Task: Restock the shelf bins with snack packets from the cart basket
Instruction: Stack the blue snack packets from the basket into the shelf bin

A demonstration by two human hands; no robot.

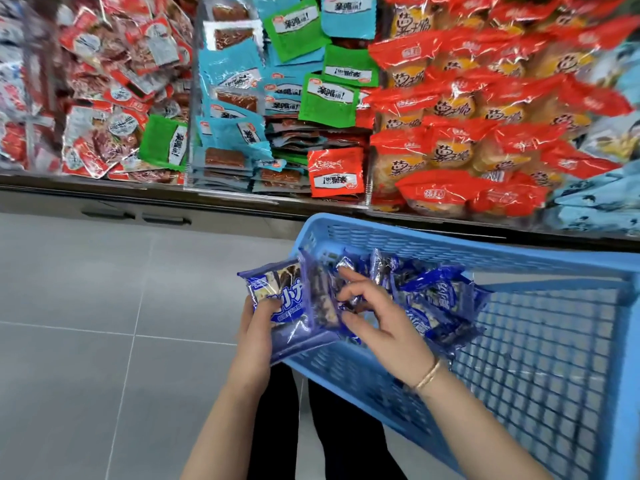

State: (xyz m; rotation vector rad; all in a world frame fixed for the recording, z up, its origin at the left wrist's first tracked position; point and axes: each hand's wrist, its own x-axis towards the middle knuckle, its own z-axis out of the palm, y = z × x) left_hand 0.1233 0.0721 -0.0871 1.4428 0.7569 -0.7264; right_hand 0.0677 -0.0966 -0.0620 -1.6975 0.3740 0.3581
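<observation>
Over the near-left corner of the cart basket (pixel 450 252), the left hand (pixel 254 336) grips a small upright sheaf of blue packets (pixel 277 297), thumb across the front one. The right hand (pixel 384 323) is just inside the basket, fingers curled round one of the loose packets (pixel 433 296) heaped along its far-left side. The shelf bins (pixel 194 81) stand above and beyond the basket, already well filled. These packets look light, crinkly and slick, with something crumbly inside, so I would expect a fanned stack to slide apart. Best to pinch them across their flat faces near the middle, not by the sealed ends, and without squeezing hard.
</observation>
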